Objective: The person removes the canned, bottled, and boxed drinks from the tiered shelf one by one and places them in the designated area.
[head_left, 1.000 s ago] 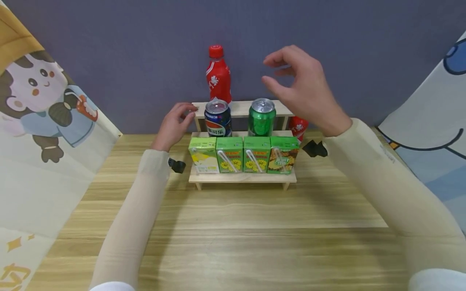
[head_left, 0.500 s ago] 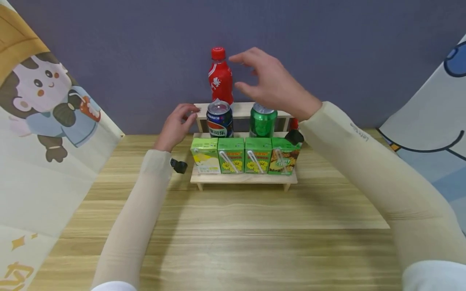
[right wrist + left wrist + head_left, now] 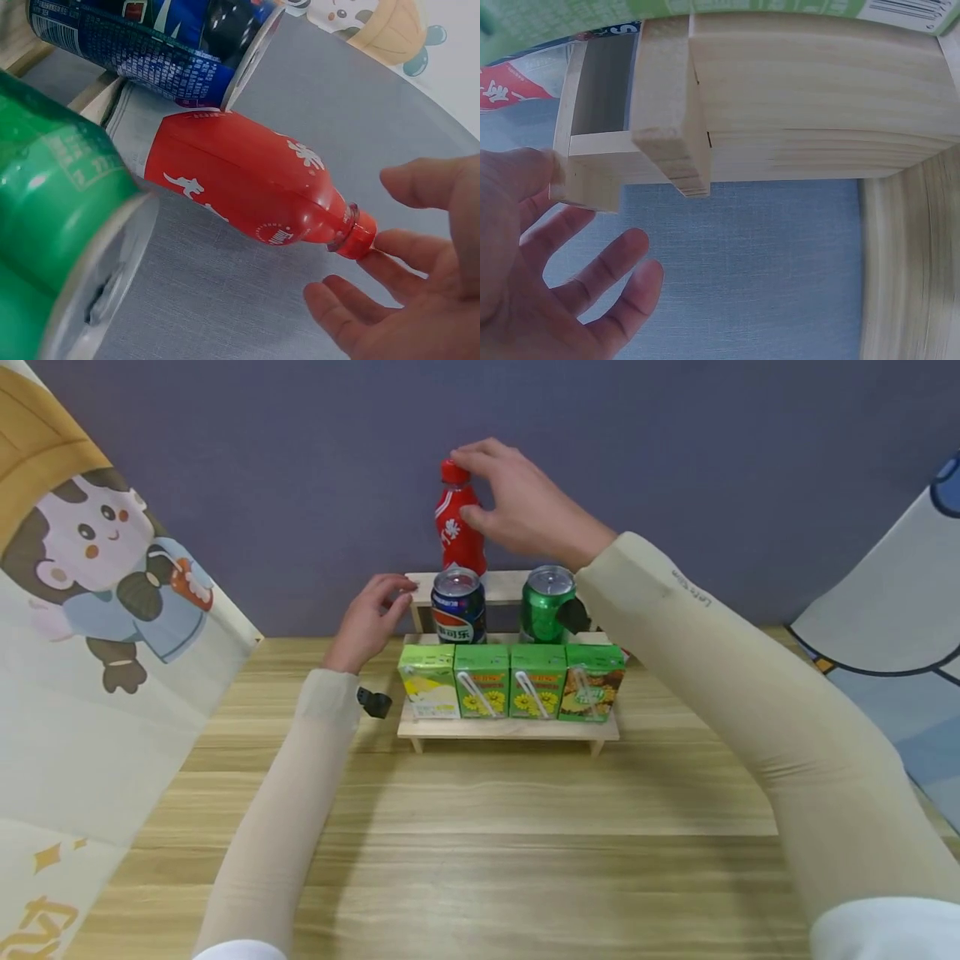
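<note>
In the head view, my right hand (image 3: 525,502) is at a red plastic bottle (image 3: 459,531) standing on the top tier of a small wooden shelf (image 3: 510,729). In the right wrist view its fingers reach right up to the red bottle cap (image 3: 358,236), while the thumb stays apart and nothing is gripped. My left hand (image 3: 369,620) pinches the left end of the top tier, thumb on one side and index finger on the other, remaining fingers spread loosely. A dark blue cola can (image 3: 456,612) and a green can (image 3: 542,608) stand on the middle tier.
Several green juice boxes (image 3: 482,685) with straws line the lowest tier, in front of the cans. The shelf stands on a wood-grain table (image 3: 525,827) against a grey-blue backdrop (image 3: 300,485). Cartoon-printed panels (image 3: 120,577) flank both sides.
My right hand has moved left from above the green can to the red bottle's cap and neck. My left hand stays at the shelf's end; the view has shifted slightly.
</note>
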A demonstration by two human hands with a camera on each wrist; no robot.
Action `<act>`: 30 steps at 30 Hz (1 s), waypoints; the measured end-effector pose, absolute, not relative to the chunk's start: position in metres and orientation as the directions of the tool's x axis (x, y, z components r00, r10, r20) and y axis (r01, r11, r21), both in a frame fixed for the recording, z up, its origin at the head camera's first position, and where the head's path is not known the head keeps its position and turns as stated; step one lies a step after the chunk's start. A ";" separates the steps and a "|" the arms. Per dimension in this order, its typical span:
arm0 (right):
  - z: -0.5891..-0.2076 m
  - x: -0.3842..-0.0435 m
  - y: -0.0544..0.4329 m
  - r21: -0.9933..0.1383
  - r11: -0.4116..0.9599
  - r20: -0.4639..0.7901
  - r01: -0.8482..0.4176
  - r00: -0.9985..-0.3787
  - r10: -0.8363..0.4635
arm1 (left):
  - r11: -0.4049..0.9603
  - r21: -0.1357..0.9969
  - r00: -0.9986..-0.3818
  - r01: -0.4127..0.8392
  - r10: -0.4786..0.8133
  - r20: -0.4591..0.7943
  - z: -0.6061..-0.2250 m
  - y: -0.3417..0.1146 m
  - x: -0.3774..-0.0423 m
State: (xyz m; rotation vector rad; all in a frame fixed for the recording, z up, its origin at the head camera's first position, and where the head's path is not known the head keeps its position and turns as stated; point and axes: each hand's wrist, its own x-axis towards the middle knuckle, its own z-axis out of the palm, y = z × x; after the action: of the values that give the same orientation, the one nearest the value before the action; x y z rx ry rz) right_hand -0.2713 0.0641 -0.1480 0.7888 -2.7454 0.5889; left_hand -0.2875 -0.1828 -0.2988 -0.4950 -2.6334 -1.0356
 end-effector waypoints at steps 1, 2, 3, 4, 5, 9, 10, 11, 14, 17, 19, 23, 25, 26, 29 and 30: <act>-0.148 -0.272 0.064 -0.313 0.777 0.319 -0.546 -0.831 -0.456 | 0.686 0.604 -0.906 0.406 0.214 0.366 -0.299 -0.182 -0.287; -0.148 -0.271 0.064 -0.312 0.779 0.323 -0.544 -0.832 -0.452 | 0.688 0.603 -0.906 0.405 0.213 0.366 -0.299 -0.182 -0.287; -0.149 -0.271 0.064 -0.314 0.780 0.328 -0.541 -0.833 -0.445 | 0.690 0.601 -0.906 0.404 0.212 0.366 -0.299 -0.182 -0.287; -0.148 -0.271 0.064 -0.320 0.780 0.336 -0.537 -0.834 -0.437 | 0.692 0.599 -0.906 0.403 0.212 0.365 -0.298 -0.182 -0.286; -0.148 -0.271 0.065 -0.331 0.778 0.347 -0.534 -0.836 -0.426 | 0.693 0.598 -0.906 0.404 0.213 0.365 -0.298 -0.182 -0.286; -0.146 -0.270 0.066 -0.399 0.755 0.378 -0.520 -0.844 -0.381 | 0.694 0.592 -0.902 0.411 0.213 0.376 -0.297 -0.184 -0.285; -0.146 -0.270 0.065 -0.416 0.745 0.385 -0.521 -0.844 -0.374 | 0.694 0.591 -0.901 0.412 0.212 0.379 -0.297 -0.184 -0.285; -0.146 -0.270 0.065 -0.430 0.736 0.392 -0.523 -0.843 -0.369 | 0.695 0.590 -0.900 0.412 0.210 0.382 -0.297 -0.185 -0.285; -0.147 -0.271 0.063 -0.463 0.708 0.410 -0.533 -0.837 -0.362 | 0.700 0.590 -0.904 0.404 0.204 0.376 -0.297 -0.186 -0.285; -0.149 -0.273 0.060 -0.475 0.691 0.435 -0.545 -0.828 -0.355 | 0.700 0.593 -0.907 0.398 0.205 0.367 -0.297 -0.186 -0.285; -0.149 -0.274 0.059 -0.472 0.687 0.454 -0.552 -0.820 -0.347 | 0.700 0.594 -0.908 0.397 0.205 0.365 -0.298 -0.186 -0.285; -0.149 -0.277 0.055 -0.432 0.715 0.470 -0.549 -0.814 -0.341 | 0.702 0.591 -0.907 0.397 0.203 0.369 -0.297 -0.186 -0.285; -0.151 -0.279 0.053 -0.408 0.737 0.465 -0.539 -0.817 -0.341 | 0.701 0.592 -0.907 0.397 0.202 0.369 -0.297 -0.185 -0.285; -0.151 -0.279 0.053 -0.398 0.747 0.461 -0.533 -0.820 -0.339 | 0.703 0.592 -0.908 0.395 0.203 0.366 -0.297 -0.184 -0.285; -0.152 -0.280 0.051 -0.388 0.766 0.452 -0.513 -0.830 -0.327 | 0.701 0.595 -0.911 0.392 0.205 0.359 -0.297 -0.181 -0.285; -0.151 -0.280 0.051 -0.392 0.768 0.452 -0.506 -0.834 -0.318 | 0.699 0.597 -0.910 0.394 0.207 0.358 -0.298 -0.180 -0.285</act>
State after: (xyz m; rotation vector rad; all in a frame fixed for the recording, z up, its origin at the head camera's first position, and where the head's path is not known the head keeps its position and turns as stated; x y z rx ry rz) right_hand -0.2801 0.0515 -0.1511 0.6302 -2.6026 0.7251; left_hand -0.2854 -0.1805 -0.2977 -0.4778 -2.6457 -1.0193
